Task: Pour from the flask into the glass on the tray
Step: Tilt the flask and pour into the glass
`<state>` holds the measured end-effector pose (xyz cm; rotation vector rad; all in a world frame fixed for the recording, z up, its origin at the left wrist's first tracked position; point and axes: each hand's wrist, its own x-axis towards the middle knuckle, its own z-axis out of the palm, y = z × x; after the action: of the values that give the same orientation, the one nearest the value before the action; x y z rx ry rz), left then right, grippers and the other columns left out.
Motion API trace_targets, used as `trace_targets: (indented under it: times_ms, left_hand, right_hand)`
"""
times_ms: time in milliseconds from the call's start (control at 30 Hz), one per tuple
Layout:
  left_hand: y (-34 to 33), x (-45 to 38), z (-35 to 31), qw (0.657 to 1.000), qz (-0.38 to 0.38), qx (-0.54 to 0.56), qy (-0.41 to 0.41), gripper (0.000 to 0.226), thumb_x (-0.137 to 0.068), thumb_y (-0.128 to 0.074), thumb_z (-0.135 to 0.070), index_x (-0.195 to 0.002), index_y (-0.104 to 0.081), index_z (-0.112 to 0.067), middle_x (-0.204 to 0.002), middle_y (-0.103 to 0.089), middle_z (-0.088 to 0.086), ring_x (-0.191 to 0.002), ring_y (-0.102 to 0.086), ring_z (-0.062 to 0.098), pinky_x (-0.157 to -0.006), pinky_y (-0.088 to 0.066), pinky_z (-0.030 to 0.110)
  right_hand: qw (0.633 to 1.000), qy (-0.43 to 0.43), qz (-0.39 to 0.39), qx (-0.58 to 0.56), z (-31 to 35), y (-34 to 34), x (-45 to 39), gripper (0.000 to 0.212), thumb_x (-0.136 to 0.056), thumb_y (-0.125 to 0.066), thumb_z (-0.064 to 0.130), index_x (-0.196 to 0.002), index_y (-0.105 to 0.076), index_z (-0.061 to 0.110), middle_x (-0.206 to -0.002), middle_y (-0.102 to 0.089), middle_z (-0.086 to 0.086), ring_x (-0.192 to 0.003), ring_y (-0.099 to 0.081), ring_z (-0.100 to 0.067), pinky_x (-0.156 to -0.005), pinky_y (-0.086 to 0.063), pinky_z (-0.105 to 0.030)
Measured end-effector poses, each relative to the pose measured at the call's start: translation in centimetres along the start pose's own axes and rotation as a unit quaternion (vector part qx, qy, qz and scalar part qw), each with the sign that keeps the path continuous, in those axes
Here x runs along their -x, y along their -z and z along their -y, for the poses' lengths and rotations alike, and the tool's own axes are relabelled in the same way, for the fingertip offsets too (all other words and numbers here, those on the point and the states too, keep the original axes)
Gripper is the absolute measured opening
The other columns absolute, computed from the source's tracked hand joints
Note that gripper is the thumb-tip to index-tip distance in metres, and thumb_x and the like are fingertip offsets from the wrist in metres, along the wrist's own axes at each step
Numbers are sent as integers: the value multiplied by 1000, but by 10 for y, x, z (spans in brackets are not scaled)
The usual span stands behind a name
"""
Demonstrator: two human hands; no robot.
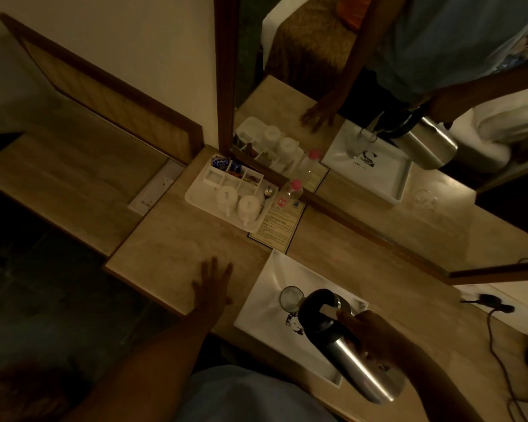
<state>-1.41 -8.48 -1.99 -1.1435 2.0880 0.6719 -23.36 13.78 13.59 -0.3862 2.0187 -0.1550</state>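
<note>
A steel flask [348, 345] with a black top is tilted over the white tray [269, 287], its spout leaning toward a clear glass [290, 298] that stands upright on the tray's left part. My right hand [375, 333] grips the flask by its handle side. My left hand [212, 284] lies flat on the counter with fingers spread, left of the tray and holding nothing. I cannot tell whether liquid is flowing.
A white tea tray [195, 193] with two upturned cups [238, 204], sachets and a spoon sits at the back beside a pink-capped bottle [293, 190] and a printed card [276, 223]. A mirror [378, 117] backs the counter. A black cable [497, 348] trails at right.
</note>
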Motion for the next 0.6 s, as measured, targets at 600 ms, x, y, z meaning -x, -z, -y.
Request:
trace_targets:
  times_ms: [600]
  left_hand:
    - [0, 1, 1, 1000, -2, -3, -2, 97, -100, -65, -43, -167, 6, -36, -173, 21, 10, -163, 14, 38, -127, -21, 65]
  right_hand:
    - [1000, 6, -21, -10, -5, -4, -5, 51, -91, -50, 62, -62, -61, 22, -50, -58, 3, -43, -53, -10, -48, -46, -24]
